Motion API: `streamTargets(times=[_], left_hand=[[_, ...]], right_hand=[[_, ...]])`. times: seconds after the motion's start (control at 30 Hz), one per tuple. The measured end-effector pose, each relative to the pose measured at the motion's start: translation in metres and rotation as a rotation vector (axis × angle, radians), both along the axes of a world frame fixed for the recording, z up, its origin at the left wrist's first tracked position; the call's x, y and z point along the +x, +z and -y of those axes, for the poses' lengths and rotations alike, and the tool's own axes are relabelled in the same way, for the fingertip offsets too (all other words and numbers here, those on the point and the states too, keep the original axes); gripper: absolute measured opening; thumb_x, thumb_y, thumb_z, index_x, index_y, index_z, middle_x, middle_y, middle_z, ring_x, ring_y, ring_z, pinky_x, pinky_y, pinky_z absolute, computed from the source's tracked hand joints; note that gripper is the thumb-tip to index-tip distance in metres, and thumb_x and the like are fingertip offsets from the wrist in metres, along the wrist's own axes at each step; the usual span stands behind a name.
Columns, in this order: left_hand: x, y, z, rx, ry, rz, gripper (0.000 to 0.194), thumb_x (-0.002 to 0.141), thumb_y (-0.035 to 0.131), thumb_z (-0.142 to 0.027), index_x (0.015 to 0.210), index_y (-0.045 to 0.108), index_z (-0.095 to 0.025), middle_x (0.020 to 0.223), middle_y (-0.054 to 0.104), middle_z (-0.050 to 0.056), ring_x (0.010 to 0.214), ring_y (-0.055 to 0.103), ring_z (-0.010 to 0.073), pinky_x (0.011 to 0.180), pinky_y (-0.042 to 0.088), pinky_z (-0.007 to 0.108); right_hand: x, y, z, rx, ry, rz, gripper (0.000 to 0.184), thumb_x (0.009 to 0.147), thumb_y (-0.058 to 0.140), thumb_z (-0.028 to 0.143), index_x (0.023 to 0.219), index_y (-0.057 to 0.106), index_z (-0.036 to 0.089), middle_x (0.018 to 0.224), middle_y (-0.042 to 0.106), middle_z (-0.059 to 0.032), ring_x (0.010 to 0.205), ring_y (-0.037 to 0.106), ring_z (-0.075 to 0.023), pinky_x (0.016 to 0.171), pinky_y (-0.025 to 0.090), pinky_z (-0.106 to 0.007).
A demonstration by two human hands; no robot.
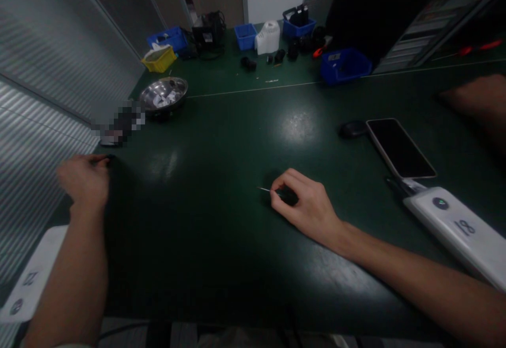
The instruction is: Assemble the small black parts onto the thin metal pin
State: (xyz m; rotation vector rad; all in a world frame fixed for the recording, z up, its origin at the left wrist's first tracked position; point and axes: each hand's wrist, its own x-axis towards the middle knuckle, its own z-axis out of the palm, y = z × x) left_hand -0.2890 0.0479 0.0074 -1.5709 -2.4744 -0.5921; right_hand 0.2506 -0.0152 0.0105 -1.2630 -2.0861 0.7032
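Observation:
My right hand (306, 203) rests on the green table, thumb and forefinger pinched on a thin needle-like metal piece (264, 189) whose tip points left. Whatever else lies under its curled fingers is hidden. At the left edge of the table, my left hand (87, 176) is closed in a pinch on a small dark object (110, 157), too small and dim to name. Just beyond that hand lies a dark item blurred by pixels (124, 121), with a steel bowl (148, 95) holding white paper scraps behind it.
On the right are a phone (401, 147), a black mouse (353, 129) and a white power bank (458, 226) with a cable. A second white device (33, 279) lies by my left forearm. Blue bins (343, 66) and a yellow bin (160, 59) stand behind. Another person's arm (482, 100) reaches in at right.

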Motion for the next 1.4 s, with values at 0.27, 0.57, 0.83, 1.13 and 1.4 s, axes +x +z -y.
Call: streamTargets(times=[0.27, 0.57, 0.83, 1.13, 1.4], left_hand=[[-0.003, -0.005, -0.005, 0.044, 0.164, -0.029, 0.024, 0.071, 0.083, -0.022, 0.092, 0.076, -0.012, 0.050, 0.038, -0.005, 0.054, 0.026, 0.0134, 0.068, 0.023, 0.025], [0.125, 0.013, -0.015, 0.421, -0.570, 0.035, 0.017, 0.084, 0.078, -0.030, 0.092, 0.075, -0.016, 0.093, 0.074, 0.001, 0.091, 0.068, 0.0191, 0.092, 0.052, 0.038], [0.292, -0.005, 0.046, -0.087, -1.361, 0.464, 0.007, 0.095, 0.065, -0.017, 0.100, 0.070, -0.016, 0.108, 0.071, 0.008, 0.099, 0.067, 0.0168, 0.088, 0.054, 0.031], [0.284, -0.008, 0.043, -0.182, -1.320, 0.538, 0.012, 0.096, 0.064, -0.020, 0.108, 0.067, -0.017, 0.107, 0.068, 0.007, 0.098, 0.064, 0.0156, 0.086, 0.053, 0.029], [0.284, -0.005, 0.045, -0.185, -1.299, 0.547, 0.023, 0.097, 0.063, -0.021, 0.119, 0.068, -0.017, 0.109, 0.068, 0.009, 0.092, 0.064, 0.0151, 0.080, 0.054, 0.027]], right_hand=[[-0.001, -0.003, 0.000, 0.007, 0.002, -0.001, 0.009, 0.096, 0.059, 0.027, 0.093, 0.064, 0.020, 0.093, 0.061, 0.0002, 0.074, 0.057, -0.0110, 0.066, 0.043, -0.026], [-0.002, 0.000, 0.000, -0.001, -0.001, -0.003, 0.008, 0.094, 0.060, 0.026, 0.093, 0.065, 0.020, 0.092, 0.062, 0.0000, 0.074, 0.057, -0.0114, 0.065, 0.041, -0.026], [-0.004, 0.001, -0.002, 0.011, -0.017, -0.002, 0.007, 0.092, 0.060, 0.024, 0.089, 0.065, 0.019, 0.088, 0.062, -0.0008, 0.074, 0.057, -0.0124, 0.065, 0.040, -0.027], [-0.005, -0.003, -0.001, 0.007, 0.030, 0.061, 0.008, 0.092, 0.059, 0.024, 0.089, 0.064, 0.020, 0.088, 0.061, -0.0008, 0.071, 0.057, -0.0120, 0.065, 0.043, -0.026], [-0.005, -0.003, 0.000, 0.008, 0.027, 0.091, 0.007, 0.091, 0.058, 0.024, 0.088, 0.063, 0.021, 0.087, 0.061, -0.0010, 0.069, 0.056, -0.0118, 0.064, 0.044, -0.025]])
